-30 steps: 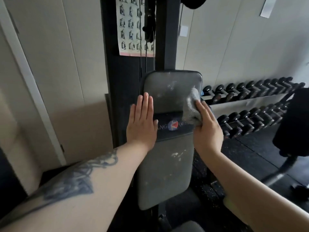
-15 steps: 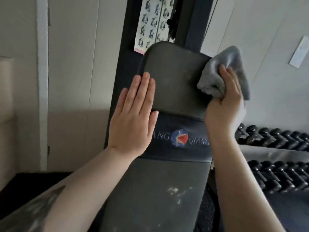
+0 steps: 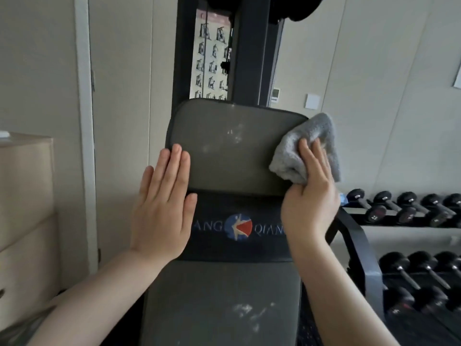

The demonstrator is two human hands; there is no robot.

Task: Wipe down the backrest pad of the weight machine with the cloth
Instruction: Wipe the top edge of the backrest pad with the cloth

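The right hand (image 3: 308, 196) grips a bunched grey cloth (image 3: 309, 146), fingers curled over the wad and pressing it against the upper right corner of the backrest pad (image 3: 224, 151). Part of the cloth hangs past the pad's right edge. The left hand (image 3: 162, 203) lies flat and open, fingers straight and together, holding nothing; its palm rests on the pad's left edge, with the fingertips reaching onto the upper cushion and the thumb lying along the seam below it.

The pad is dark grey and stands nearly upright. Pale smudges mark the upper cushion near its top middle, and more pale flecks show on the lower cushion (image 3: 224, 303) toward its bottom right. Between the two cushions runs a dark band (image 3: 237, 228) with a round red, white and blue emblem at its centre. Pale letters flank it: "ANG" to the left and "QIAN" to the right, each cut off by a hand.

Behind the pad's top edge rises the black machine frame (image 3: 249, 58), with a chart of small exercise figures (image 3: 212, 58) fixed beside it; any text there is too small to read. To the right, a dumbbell rack (image 3: 411, 213) holds black dumbbells in two rows. One dumbbell end shows a number that looks like "25". A pale cabinet (image 3: 25, 196) stands at the left.
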